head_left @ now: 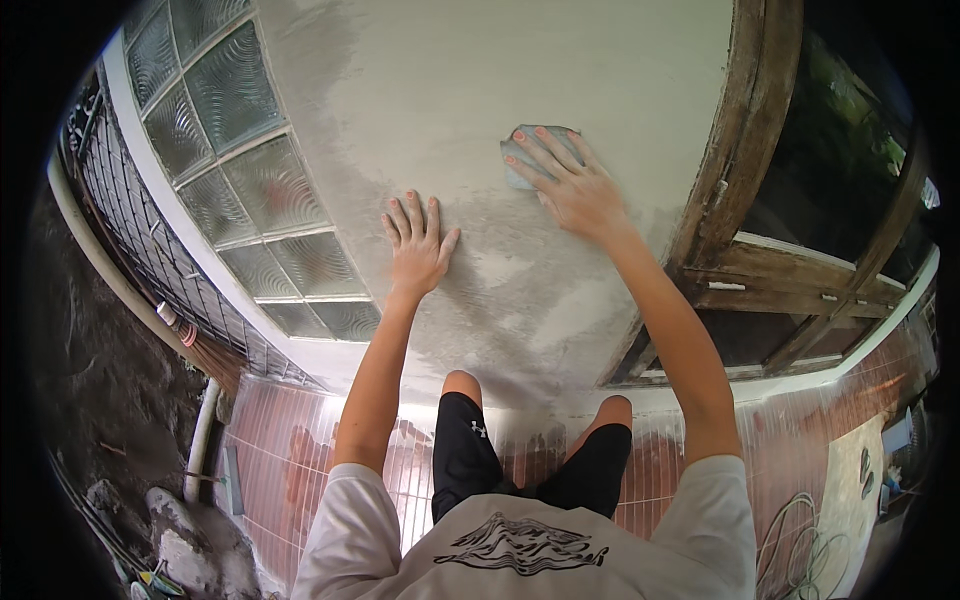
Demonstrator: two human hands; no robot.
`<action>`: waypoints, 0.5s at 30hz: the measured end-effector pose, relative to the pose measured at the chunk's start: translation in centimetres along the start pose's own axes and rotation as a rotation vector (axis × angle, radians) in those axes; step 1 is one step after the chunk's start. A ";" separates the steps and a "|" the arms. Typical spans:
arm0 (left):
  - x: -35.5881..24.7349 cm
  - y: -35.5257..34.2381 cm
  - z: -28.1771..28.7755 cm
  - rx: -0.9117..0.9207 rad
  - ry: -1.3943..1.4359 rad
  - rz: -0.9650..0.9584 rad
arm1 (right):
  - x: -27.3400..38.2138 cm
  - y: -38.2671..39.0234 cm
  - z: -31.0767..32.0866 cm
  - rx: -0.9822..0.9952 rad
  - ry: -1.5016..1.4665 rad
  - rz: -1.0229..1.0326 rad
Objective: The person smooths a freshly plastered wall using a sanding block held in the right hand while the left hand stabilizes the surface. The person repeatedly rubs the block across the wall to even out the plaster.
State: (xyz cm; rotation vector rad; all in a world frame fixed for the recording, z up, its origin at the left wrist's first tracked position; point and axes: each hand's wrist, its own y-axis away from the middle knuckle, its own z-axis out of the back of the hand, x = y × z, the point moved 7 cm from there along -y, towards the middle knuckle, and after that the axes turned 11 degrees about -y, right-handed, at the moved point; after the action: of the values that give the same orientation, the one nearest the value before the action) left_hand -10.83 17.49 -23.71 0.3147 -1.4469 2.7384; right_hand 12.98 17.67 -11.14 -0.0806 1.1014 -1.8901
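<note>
In front of me rises a plastered wall, pale and smooth higher up, with grey, patchy areas lower down. My right hand presses a bluish-grey sheet of sandpaper flat against it, right of centre. The fingers lie spread over the sheet, and its edges show past the fingertips. Lower and to the left, my left hand rests palm-down on the bare plaster, fingers apart, holding nothing. Both arms are stretched forward.
Glass blocks in a white frame border the wall on the left. A worn wooden window frame stands on the right. A broom leans at the left. Dusty red tiles cover the floor, with a coiled hose lying at the right.
</note>
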 end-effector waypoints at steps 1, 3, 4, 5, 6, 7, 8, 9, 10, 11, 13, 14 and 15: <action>-0.4 0.1 -0.5 -0.022 -0.003 0.008 | 0.3 -1.1 -0.2 0.029 -0.019 -0.014; -1.6 0.3 -1.7 0.001 -0.022 -0.019 | 1.0 -3.3 0.6 -0.096 -0.050 -0.070; -2.5 0.5 -1.7 -0.041 -0.032 -0.023 | 1.5 -4.4 0.8 -0.159 -0.071 -0.094; -3.4 0.8 -1.5 -0.110 -0.063 -0.031 | 2.0 -5.8 0.6 -0.189 -0.051 -0.122; -4.1 0.9 -1.9 -0.060 -0.031 -0.003 | 2.4 -7.3 0.6 -0.247 -0.039 -0.137; -4.9 1.2 -1.8 -0.035 -0.017 0.016 | 2.9 -8.6 0.4 -0.303 -0.024 -0.158; -5.4 1.5 -1.2 -0.070 -0.062 0.015 | 3.8 -10.0 -0.4 -0.275 -0.040 -0.117; -5.2 1.8 -1.9 0.117 0.096 0.047 | 4.6 -11.3 -1.2 -0.244 -0.048 -0.076; -5.2 2.3 -2.1 0.243 0.197 0.062 | 5.3 -12.0 -1.8 -0.259 -0.066 -0.013; -5.0 2.8 -1.9 0.311 0.301 0.067 | 5.9 -12.3 -2.9 -0.188 -0.030 0.021; -4.3 3.2 -0.9 0.324 0.292 0.041 | 7.7 -12.1 -4.8 -0.132 0.024 0.128; -4.1 3.4 -0.2 0.277 0.270 0.017 | 8.1 -11.7 -5.4 -0.143 -0.040 0.137; -4.0 3.6 0.3 0.224 0.243 -0.004 | 8.7 -11.2 -6.0 -0.152 -0.103 0.146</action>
State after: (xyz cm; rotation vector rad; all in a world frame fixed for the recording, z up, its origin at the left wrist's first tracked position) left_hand -7.31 15.45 -27.22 -0.0130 -1.0846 2.8180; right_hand -2.32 17.26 -9.81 -0.1769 1.1476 -1.6531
